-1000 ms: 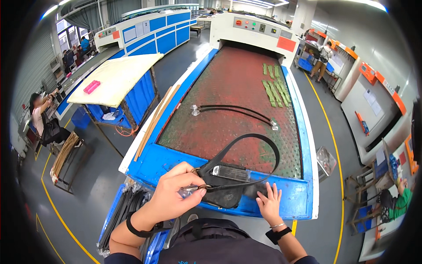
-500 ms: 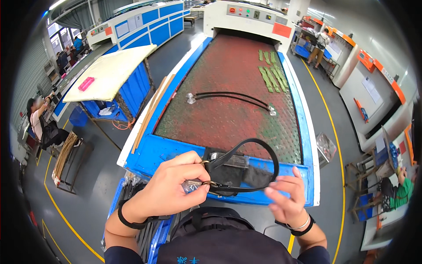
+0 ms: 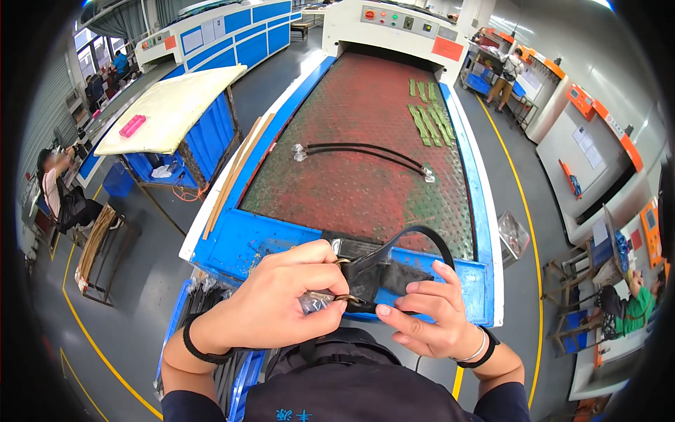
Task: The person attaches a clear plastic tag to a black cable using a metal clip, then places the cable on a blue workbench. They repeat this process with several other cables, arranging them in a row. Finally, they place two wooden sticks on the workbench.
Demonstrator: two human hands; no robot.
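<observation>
A black strap [image 3: 437,240] with brass-coloured metal ends stands up in a loop between my hands, above the blue front edge of the conveyor. My left hand [image 3: 292,292] is closed around both of its end fittings, with a bit of clear plastic wrap [image 3: 314,302] showing at the fingers. My right hand [image 3: 432,313] pinches the lower run of the strap, close to the left fingertips. Farther back, a pair of thin black straps [image 3: 365,146], their ends wrapped in clear plastic, lies across the red-green conveyor belt [image 3: 351,190].
Several green strips [image 3: 430,125] lie at the belt's far right. A blue crate [image 3: 242,383] of black straps stands at my lower left. Left of the conveyor is a cream-topped table [image 3: 183,105] with a pink object [image 3: 132,126]. People sit and stand at both sides.
My right hand has moved left along the strap's lower run, toward my left hand, and now pinches it. The view has shifted slightly.
</observation>
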